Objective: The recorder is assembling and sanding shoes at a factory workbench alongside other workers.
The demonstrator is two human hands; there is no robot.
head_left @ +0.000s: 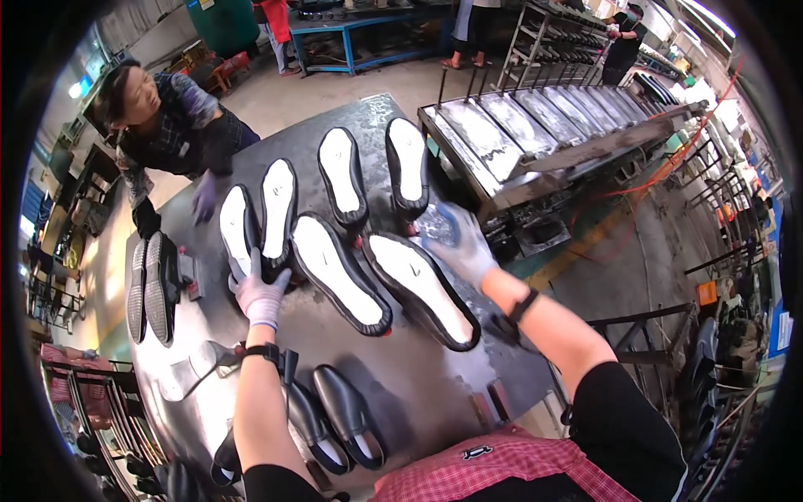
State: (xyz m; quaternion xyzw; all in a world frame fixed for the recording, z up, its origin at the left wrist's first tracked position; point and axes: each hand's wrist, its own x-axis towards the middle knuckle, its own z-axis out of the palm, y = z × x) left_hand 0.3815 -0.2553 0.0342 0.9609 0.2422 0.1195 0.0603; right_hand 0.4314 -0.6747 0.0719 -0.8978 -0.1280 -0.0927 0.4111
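Several black shoe uppers with white soles facing up lie on the dark metal table (368, 113). My left hand (261, 293), in a pale glove, rests with spread fingers at the near ends of two of them, a left upper (237, 222) and the upper (278, 209) beside it. My right hand (468, 251), gloved and blurred, is closed around a bluish round thing (438, 224) I cannot make out clearly. It is at the table's right side, between the far right upper (407, 159) and a nearer upper (422, 289). Two more uppers lie between, a far one (341, 171) and a near one (343, 272).
Finished black shoes (345, 410) lie near me; a pair with dark treads (155, 289) stands on its side at left. A co-worker (171, 125) with a purple glove leans at the far left edge. A metal machine with a row of plates (535, 125) borders the right.
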